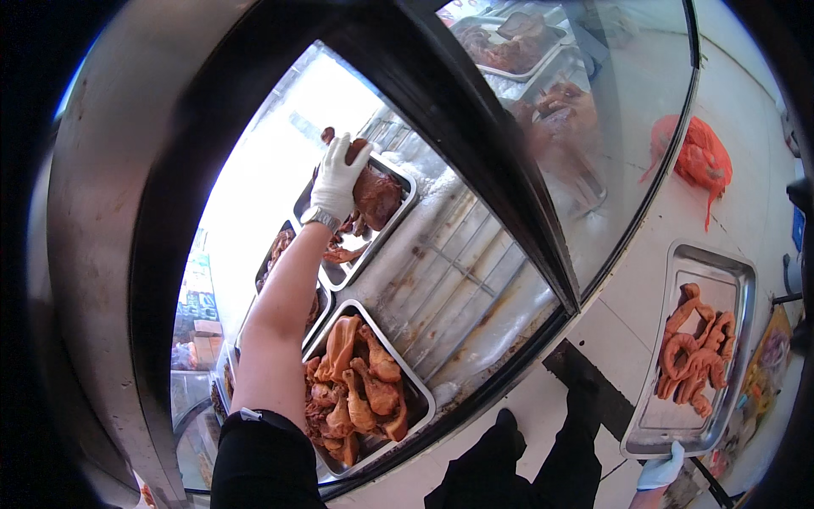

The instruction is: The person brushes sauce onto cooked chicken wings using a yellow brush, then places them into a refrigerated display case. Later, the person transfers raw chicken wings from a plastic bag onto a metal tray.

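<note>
My left hand point(340, 175), in a white glove with a watch at the wrist, reaches into a refrigerated display case. It lies over dark brown cooked meat point(379, 198) in a metal tray point(410, 181); meat shows between thumb and fingers, but whether they grip it is unclear. At the lower right my right hand point(661, 467), also gloved, holds the near end of a steel tray point(648, 429) outside the case. Coiled cooked intestines point(696, 353) lie in that tray. Closer to me in the case, another tray point(423, 397) is filled with cooked poultry legs point(365, 391).
A dark frame post point(483, 121) divides the opening, with curved glass point(626, 127) to its right. Frosty wire racking point(458, 280) lines the case floor. Behind my left forearm is a further meat tray point(325, 312). A red plastic bag point(703, 156) rests on the tiled floor point(620, 318).
</note>
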Action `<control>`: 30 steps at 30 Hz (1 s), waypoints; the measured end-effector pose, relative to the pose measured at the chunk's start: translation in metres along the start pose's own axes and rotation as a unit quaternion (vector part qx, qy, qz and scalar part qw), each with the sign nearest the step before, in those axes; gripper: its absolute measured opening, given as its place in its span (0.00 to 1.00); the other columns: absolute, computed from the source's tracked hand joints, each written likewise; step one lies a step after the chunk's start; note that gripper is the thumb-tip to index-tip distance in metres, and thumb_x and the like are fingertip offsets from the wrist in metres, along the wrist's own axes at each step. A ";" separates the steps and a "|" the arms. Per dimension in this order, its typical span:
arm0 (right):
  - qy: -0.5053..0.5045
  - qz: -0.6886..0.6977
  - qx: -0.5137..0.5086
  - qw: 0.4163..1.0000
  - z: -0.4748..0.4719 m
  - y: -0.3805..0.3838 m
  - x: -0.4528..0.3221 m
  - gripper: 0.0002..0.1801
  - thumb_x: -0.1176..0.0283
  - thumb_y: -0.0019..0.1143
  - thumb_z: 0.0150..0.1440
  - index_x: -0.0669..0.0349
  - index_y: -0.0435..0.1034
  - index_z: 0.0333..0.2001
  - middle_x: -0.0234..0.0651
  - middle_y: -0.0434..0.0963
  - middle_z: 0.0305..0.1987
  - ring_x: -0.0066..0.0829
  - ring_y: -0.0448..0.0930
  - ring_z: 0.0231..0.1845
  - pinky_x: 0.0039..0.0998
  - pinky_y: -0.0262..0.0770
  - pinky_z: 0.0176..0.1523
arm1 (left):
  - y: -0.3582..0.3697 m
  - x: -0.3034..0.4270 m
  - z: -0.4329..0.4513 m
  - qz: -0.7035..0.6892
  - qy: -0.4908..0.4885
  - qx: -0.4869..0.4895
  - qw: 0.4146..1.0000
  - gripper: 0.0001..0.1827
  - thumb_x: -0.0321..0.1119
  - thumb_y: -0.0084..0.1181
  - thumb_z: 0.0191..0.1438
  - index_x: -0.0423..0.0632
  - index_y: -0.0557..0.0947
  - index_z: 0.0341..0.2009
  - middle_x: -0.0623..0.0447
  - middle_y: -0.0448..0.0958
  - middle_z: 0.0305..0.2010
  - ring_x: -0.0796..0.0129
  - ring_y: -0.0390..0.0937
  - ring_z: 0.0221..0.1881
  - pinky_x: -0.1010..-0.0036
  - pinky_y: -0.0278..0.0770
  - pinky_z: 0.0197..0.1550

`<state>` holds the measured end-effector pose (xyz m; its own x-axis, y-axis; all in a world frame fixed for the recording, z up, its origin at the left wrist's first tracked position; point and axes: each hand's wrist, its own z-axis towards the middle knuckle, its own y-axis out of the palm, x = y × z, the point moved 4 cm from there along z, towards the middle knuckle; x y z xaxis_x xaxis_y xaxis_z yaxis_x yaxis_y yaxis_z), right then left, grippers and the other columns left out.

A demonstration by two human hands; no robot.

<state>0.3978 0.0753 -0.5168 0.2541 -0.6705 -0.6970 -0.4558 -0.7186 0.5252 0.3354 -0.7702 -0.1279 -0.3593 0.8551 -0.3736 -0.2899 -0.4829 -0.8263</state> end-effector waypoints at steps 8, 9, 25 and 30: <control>0.016 0.011 -0.008 1.000 0.005 -0.005 0.001 0.34 0.64 0.55 0.64 0.63 0.63 0.72 0.40 0.71 0.71 0.40 0.71 0.71 0.44 0.63 0.77 | 0.088 -0.055 -0.034 -0.470 -0.225 0.167 0.837 0.35 0.26 0.59 0.63 0.42 0.65 0.74 0.36 0.73 0.67 0.50 0.78 0.60 0.66 0.79 0.59; 0.015 0.020 -0.008 1.000 0.005 -0.005 0.001 0.32 0.65 0.53 0.65 0.64 0.65 0.71 0.40 0.72 0.70 0.39 0.71 0.71 0.43 0.63 0.77 | 0.095 -0.057 -0.029 -0.488 -0.251 0.154 0.822 0.35 0.27 0.59 0.65 0.40 0.64 0.74 0.35 0.75 0.65 0.51 0.80 0.58 0.67 0.81 0.57; 0.020 0.011 0.021 1.000 0.004 -0.005 -0.002 0.30 0.66 0.54 0.65 0.64 0.66 0.69 0.39 0.73 0.68 0.37 0.73 0.68 0.42 0.67 0.74 | 0.095 -0.044 0.041 -0.202 -0.449 -0.137 0.860 0.37 0.55 0.72 0.42 0.37 0.89 0.50 0.35 0.86 0.54 0.50 0.85 0.56 0.64 0.81 0.59; 0.029 0.008 0.038 0.999 0.003 -0.003 -0.004 0.30 0.66 0.54 0.64 0.64 0.66 0.69 0.38 0.73 0.69 0.37 0.73 0.68 0.41 0.66 0.74 | 0.115 -0.051 0.035 -0.346 -0.153 -0.134 0.916 0.22 0.47 0.68 0.56 0.43 0.91 0.47 0.43 0.89 0.49 0.52 0.85 0.52 0.63 0.78 0.58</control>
<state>0.3953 0.0805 -0.5174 0.2942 -0.6927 -0.6585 -0.5237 -0.6932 0.4952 0.2892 -0.8762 -0.1885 -0.4154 0.8266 0.3796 -0.3276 0.2534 -0.9102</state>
